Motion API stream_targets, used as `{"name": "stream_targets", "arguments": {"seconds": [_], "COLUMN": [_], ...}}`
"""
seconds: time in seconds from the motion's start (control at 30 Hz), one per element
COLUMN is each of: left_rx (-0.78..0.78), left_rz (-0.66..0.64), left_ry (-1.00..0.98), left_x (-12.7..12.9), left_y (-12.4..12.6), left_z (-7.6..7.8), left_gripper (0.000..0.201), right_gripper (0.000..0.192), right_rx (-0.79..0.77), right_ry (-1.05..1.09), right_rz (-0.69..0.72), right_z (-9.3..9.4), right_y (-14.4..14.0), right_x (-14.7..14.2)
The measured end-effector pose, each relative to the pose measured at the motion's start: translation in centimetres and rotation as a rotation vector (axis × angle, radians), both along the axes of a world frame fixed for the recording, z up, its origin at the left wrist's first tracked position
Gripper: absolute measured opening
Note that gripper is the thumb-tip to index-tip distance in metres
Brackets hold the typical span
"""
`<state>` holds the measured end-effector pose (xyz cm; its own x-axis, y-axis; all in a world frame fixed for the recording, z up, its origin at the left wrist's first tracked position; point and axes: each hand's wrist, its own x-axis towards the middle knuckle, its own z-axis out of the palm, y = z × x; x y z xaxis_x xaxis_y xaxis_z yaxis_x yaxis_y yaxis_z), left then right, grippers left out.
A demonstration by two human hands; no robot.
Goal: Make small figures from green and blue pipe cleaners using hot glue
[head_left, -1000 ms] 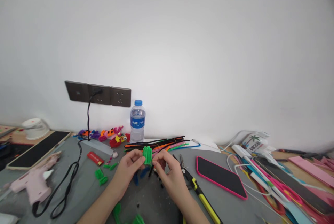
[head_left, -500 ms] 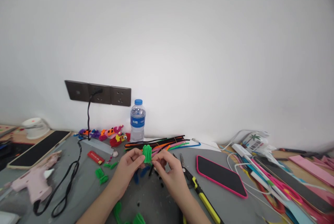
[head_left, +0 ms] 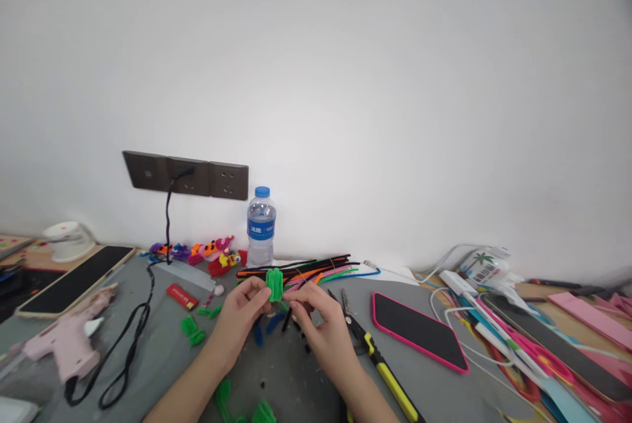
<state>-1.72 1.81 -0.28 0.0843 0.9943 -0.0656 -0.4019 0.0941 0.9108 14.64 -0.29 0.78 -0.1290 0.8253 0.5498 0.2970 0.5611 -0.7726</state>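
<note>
Between the thumb and fingers of my left hand is a folded green pipe-cleaner piece, its ribbed loops standing upright. My right hand is closed in a pinch just right of it. A thin green end runs from the piece down towards those fingertips; what they grip is too small to make out. Under the hands, short blue pipe-cleaner pieces and black bits lie on the grey mat. More green shaped pieces lie to the left and at the front edge.
Pliers with yellow-black handles and a pink-cased phone lie to the right. Behind are a bundle of pipe cleaners and a water bottle. On the left are a pink glue gun, its black cord and another phone.
The green piece has shifted slightly left and up in my left hand. A thin green end now shows below it, near my right fingertips. The things on the mat look unmoved.
</note>
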Motion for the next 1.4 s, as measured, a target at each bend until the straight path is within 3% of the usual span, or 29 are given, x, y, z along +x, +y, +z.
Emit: {"name": "stream_targets", "arguments": {"seconds": [0.43, 1.4], "left_rx": [-0.016, 0.005], "left_rz": [0.05, 0.022], "left_ry": [-0.01, -0.019], "left_x": [0.12, 0.12], "left_y": [-0.07, -0.06], "left_z": [0.66, 0.07], "left_gripper": [0.033, 0.03], "right_gripper": [0.026, 0.032], "right_rx": [0.0, -0.084], "right_ry": [-0.034, -0.006], "right_rz": [0.019, 0.038], "right_z": [0.61, 0.09], "right_y": [-0.44, -0.75], "right_x": [-0.08, 0.0]}}
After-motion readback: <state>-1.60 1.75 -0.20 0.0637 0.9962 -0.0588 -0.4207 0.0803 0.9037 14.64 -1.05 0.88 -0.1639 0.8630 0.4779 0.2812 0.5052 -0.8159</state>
